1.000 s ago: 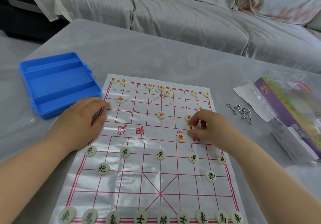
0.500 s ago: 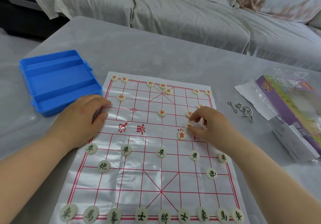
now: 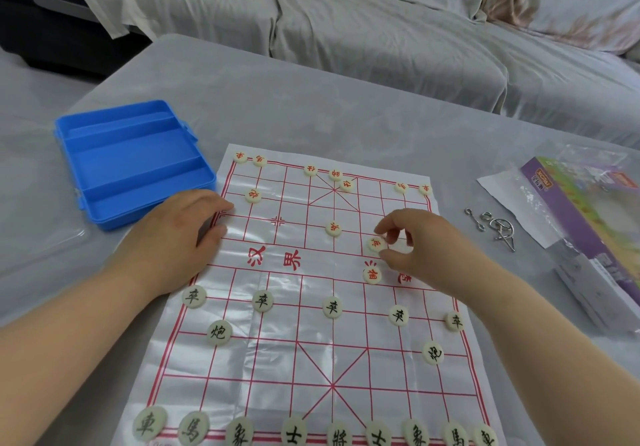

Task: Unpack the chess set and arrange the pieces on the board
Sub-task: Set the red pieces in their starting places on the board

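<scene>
**Red piece** (image 3: 376, 244), right of the board's (image 3: 277, 352) centre and just beyond its river, pinched between thumb and fingertip of the right hand (image 3: 415, 248). Likely risks: the smooth disc slips from the pinch, the wrist knocks the loose piece (image 3: 372, 275) lying on the river just nearer, or a drag creeps the thin glossy sheet. The disc is small, round and cream, with a red character. Left hand (image 3: 173, 241), fingers relaxed, rests on the board's left edge; blue case (image 3: 131, 165) lies left of the board
</scene>
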The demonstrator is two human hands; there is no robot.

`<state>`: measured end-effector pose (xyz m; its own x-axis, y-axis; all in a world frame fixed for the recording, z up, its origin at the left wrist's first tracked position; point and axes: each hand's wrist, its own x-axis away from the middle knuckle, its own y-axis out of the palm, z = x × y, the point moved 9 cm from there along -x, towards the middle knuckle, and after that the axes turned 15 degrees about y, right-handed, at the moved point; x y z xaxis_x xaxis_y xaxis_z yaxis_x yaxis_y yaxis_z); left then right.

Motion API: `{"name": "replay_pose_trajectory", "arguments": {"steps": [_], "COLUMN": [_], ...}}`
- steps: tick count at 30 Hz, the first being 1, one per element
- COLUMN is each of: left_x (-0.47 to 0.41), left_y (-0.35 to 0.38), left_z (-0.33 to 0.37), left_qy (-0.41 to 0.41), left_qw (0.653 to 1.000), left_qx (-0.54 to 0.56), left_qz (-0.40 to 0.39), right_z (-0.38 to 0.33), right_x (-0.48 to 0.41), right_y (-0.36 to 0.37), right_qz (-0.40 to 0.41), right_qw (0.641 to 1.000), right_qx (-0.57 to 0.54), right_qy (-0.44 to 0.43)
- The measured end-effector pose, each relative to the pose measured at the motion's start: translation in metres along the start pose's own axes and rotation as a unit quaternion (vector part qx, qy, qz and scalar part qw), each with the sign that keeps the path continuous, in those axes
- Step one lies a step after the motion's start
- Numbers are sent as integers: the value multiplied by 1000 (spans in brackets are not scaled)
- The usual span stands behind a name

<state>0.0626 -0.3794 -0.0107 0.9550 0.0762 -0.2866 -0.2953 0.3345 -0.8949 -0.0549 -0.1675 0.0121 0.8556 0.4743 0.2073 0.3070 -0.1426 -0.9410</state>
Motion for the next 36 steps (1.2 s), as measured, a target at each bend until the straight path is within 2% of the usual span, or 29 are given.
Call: {"name": "replay_pose_trajectory", "arguments": {"steps": [17,23,26,30,36], "left_x": [0,0,0,1,1], "left_y": [-2,-2,-2,-2,-3], "left_z": [2,1,1,0,0], "left_qy": [12,14,12,13,20], "left_qw": [1000,1000,1000,1000,999], "left_qx": [3,6,8,11,20], "left_qz": [12,15,17,22,24], "right_z": [-9,-41,-73,-84,-77], "right_x": [-15,-13,-19,-30,-24], "right_y": [12,2,21,39,30], "right_qz": [-30,51,60,80,36], "right_qw": [994,997,993,990,992], "right_qx": [103,35,66,96,50], "right_qy": [4,-42,-79,-71,-107]}}
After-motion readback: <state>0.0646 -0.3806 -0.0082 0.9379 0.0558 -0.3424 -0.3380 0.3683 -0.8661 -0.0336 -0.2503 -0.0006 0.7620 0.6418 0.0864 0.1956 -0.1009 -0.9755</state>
